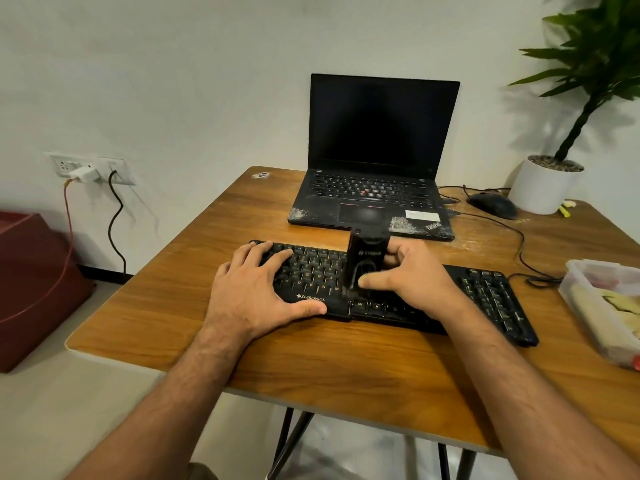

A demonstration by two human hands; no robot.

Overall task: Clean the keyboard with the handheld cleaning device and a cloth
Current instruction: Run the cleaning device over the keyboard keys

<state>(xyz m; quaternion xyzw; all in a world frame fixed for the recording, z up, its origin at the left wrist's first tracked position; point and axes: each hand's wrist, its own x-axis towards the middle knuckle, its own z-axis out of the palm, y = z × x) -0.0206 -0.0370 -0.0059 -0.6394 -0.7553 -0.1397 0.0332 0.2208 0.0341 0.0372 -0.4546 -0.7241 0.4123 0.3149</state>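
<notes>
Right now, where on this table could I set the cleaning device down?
Bare wood lies left of the laptop behind the keyboard, and along the near edge of the table. The right side is crowded: mouse, cable, plastic container.

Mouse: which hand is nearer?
Right. The right hand grips the cleaner mid-keyboard, below-left of the mouse; the left hand rests at the keyboard's far left end.

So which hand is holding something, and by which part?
The right hand grips the black handheld cleaning device around its lower body. The left hand only rests on the black keyboard.
</notes>
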